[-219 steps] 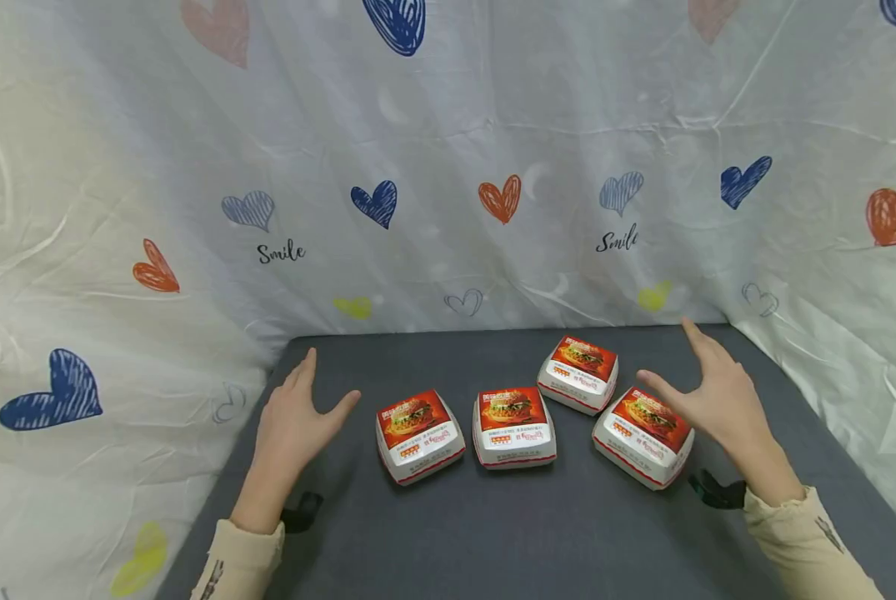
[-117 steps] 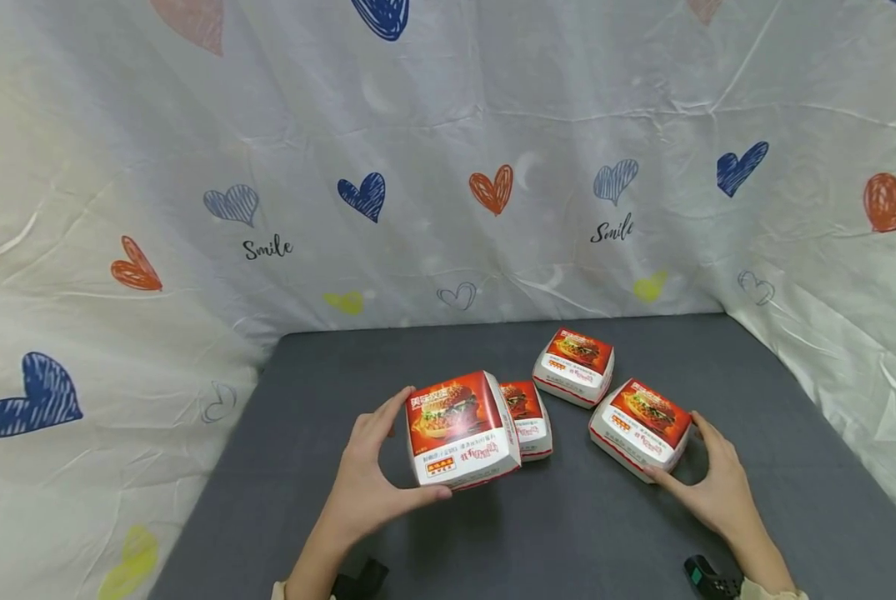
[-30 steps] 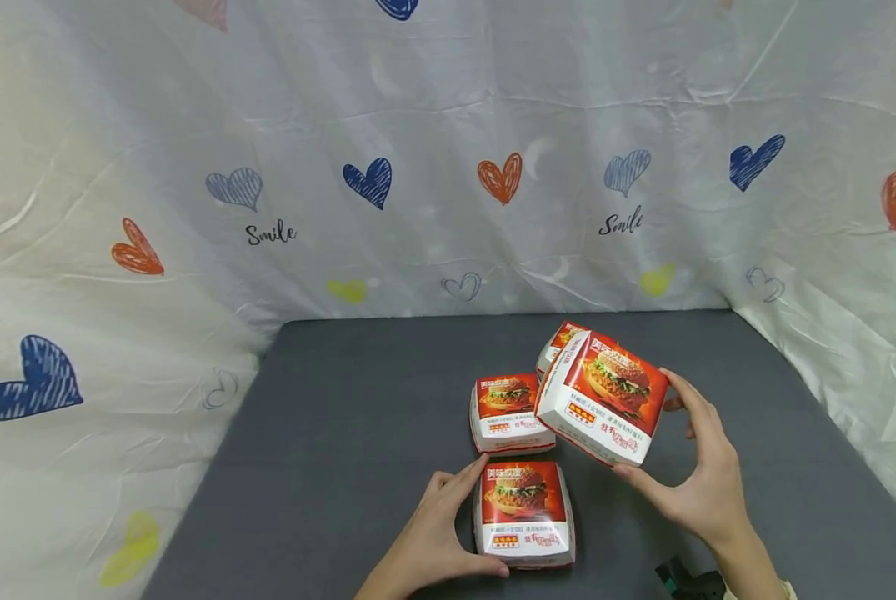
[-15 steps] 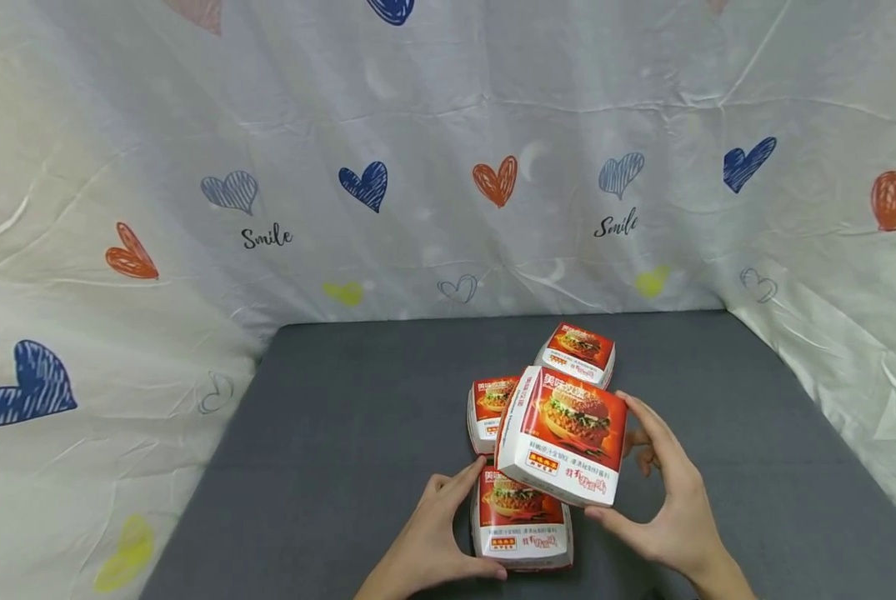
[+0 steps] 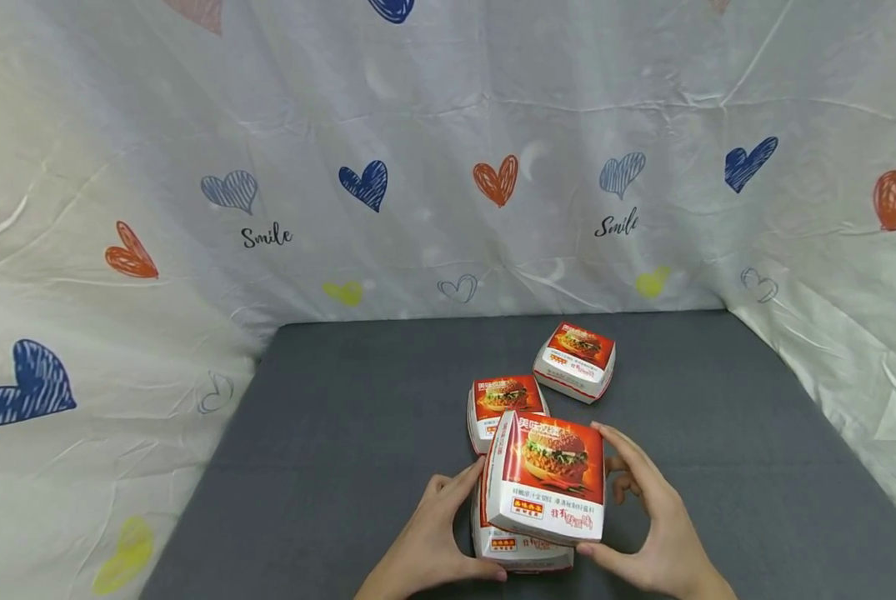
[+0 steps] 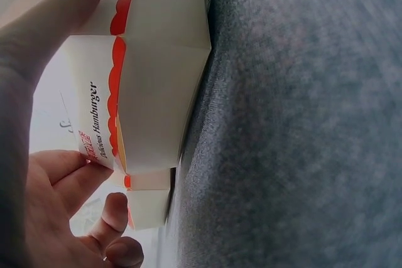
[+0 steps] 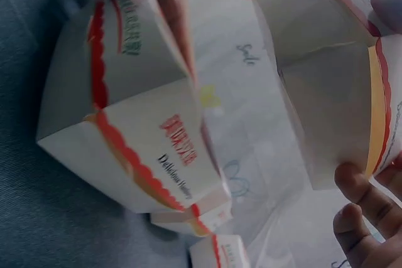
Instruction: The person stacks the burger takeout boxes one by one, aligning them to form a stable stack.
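My left hand [image 5: 432,533] grips the left side of a burger box [image 5: 508,548] standing on the grey table, thumb at the front and fingers at the back. "Delicious Hamburger" is printed on that box's side [image 6: 151,92] in the left wrist view. Above it, my right hand [image 5: 665,525] holds a second burger box [image 5: 548,467] by its right side, lid up. From the head this upper box covers much of the lower one. A gap separates the raised box [image 7: 333,80] from the lower box [image 7: 119,98] in the right wrist view.
Two more burger boxes stand behind: one [image 5: 503,392] just beyond the pair, partly hidden, and another [image 5: 577,362] farther back and right. The dark grey table [image 5: 357,433] ends at a white curtain [image 5: 432,242] printed with hearts.
My right hand has carried its burger box left and toward me, over the one in my left hand. The left hand stays put. Earlier, it brought its box from the left to the front.
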Tool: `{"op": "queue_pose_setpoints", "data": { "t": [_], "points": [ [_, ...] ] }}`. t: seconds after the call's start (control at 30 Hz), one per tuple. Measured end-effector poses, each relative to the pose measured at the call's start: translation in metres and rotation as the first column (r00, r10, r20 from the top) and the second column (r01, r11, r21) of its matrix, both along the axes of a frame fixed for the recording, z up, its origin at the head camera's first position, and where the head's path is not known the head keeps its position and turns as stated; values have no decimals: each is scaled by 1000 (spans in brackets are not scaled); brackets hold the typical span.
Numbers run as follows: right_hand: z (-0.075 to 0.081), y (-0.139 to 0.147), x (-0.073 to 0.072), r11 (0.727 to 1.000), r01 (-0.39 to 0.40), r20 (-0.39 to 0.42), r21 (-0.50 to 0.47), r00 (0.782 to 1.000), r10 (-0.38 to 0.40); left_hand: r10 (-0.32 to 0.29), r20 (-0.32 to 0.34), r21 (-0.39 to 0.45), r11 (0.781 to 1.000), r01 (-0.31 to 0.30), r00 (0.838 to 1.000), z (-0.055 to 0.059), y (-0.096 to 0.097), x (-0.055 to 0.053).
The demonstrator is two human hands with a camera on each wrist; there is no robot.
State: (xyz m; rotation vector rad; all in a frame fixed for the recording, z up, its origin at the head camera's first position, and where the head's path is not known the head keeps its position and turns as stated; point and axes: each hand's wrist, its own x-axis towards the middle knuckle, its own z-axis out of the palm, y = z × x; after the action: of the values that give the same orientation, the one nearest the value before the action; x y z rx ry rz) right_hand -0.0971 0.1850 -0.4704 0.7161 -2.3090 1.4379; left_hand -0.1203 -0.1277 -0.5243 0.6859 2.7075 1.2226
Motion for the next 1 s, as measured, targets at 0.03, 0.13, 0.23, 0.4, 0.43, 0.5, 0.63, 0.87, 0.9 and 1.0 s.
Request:
{"op": "queue_pose_setpoints", "data": {
  "t": [0.03, 0.13, 0.23, 0.4, 0.43, 0.5, 0.63, 0.87, 0.9, 1.0],
  "points": [
    [-1, 0, 0, 1000, -7, -4, 3, 1000, 7, -4, -6, 2, 1000, 4, 1000, 0, 0, 0],
    [-6, 0, -1, 1000, -11, -9, 21, 1000, 12, -16, -9, 11, 1000, 16, 1000, 0, 1, -1],
    [-11, -1, -2, 999, -28, -28, 25, 999, 29, -28, -11, 22, 999, 28, 1000, 0, 1, -2],
    [-20, -1, -4, 997, -78, -37, 27, 996, 79, -32, -12, 35, 999, 33, 999, 0, 3, -3],
    [-22, -1, -4, 996, -84, -29, 31, 996, 85, -31, -10, 38, 999, 31, 999, 0, 3, -3],
    [-24, 0, -5, 995, -83, 1, 48, 997, 83, -29, -6, 41, 999, 29, 1000, 0, 3, -3],
    [-27, 0, -4, 993, -71, 51, 97, 996, 66, -31, 6, 47, 998, 31, 1000, 1, 3, -2],
    [-27, 1, -2, 974, -96, 74, 207, 994, 83, -51, 30, 54, 997, 49, 998, 2, 4, -1],
    [-28, 1, -2, 972, -103, 63, 211, 994, 91, -54, 39, 58, 997, 51, 998, 2, 4, -1],
    [-29, -1, -2, 972, -110, 34, 210, 994, 105, -56, 69, 72, 996, 51, 996, 2, 3, 0]
  ]
}}
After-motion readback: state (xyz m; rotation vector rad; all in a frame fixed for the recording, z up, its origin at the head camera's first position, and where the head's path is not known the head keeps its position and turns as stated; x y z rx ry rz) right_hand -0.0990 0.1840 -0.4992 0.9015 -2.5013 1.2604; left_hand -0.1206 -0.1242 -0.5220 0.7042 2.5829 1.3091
